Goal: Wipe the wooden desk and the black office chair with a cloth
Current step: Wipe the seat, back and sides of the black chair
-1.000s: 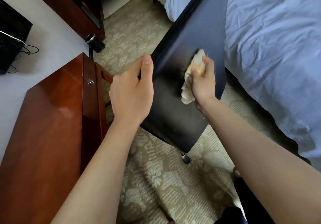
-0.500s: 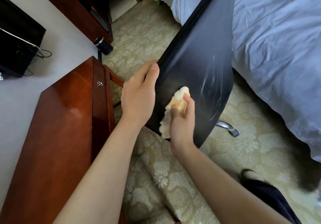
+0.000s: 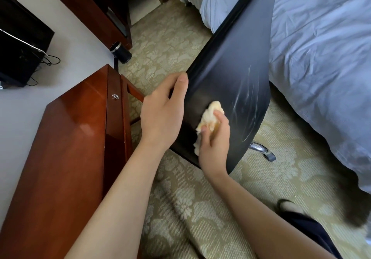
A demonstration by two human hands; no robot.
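The black office chair (image 3: 236,62) shows its glossy backrest, tilted across the middle of the view, with pale wipe streaks near its lower right edge. My left hand (image 3: 162,114) grips the backrest's left edge, thumb on the front face. My right hand (image 3: 214,140) grips a crumpled pale yellow cloth (image 3: 210,112) and presses it against the lower part of the backrest. The reddish wooden desk (image 3: 66,148) stands at the left, its shiny top beside my left forearm.
A bed with pale blue bedding (image 3: 321,58) runs along the right. A chrome chair leg with a caster (image 3: 263,150) sticks out under the backrest. A black cylinder (image 3: 120,53) stands on the patterned carpet, a dark cabinet (image 3: 96,7) behind it. My foot (image 3: 287,206) is at lower right.
My right hand has carried the cloth from the upper right of the backrest down to its lower left, leaving wet streaks. My left hand has kept its hold on the chair's edge.
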